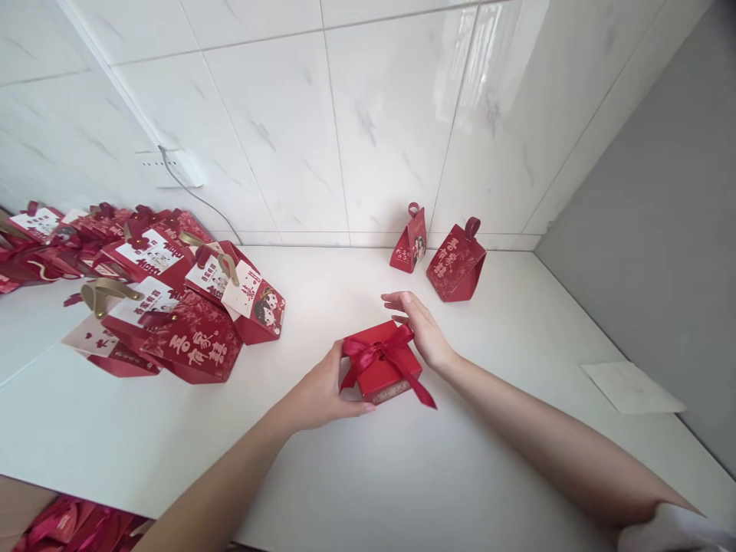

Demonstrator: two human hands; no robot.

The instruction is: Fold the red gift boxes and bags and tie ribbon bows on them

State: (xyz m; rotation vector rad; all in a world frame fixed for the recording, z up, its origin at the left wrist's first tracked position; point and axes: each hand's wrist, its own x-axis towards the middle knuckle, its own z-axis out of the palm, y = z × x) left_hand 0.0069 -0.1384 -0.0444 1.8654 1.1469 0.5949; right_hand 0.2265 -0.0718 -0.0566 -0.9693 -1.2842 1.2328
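Note:
A small red gift box [375, 376] sits on the white tabletop in front of me. Tied over its lid is a shiny dark red ribbon bow [361, 353], one tail hanging past the box's front right corner. My left hand [322, 392] grips the left side of the box, thumb along the near edge and the other fingers partly hidden behind it. At the opposite side, my right hand [424, 331] is open, fingers stretched out beside the far right corner. Whether it touches the box or ribbon I cannot tell.
Several red and white house-shaped gift boxes [198, 337] crowd the left of the table [494, 452]. A narrow red box [409, 244] and a wider one [456, 264] stand near the tiled wall. White paper [632, 387] lies right; ribboned red packages [80, 525] show below left.

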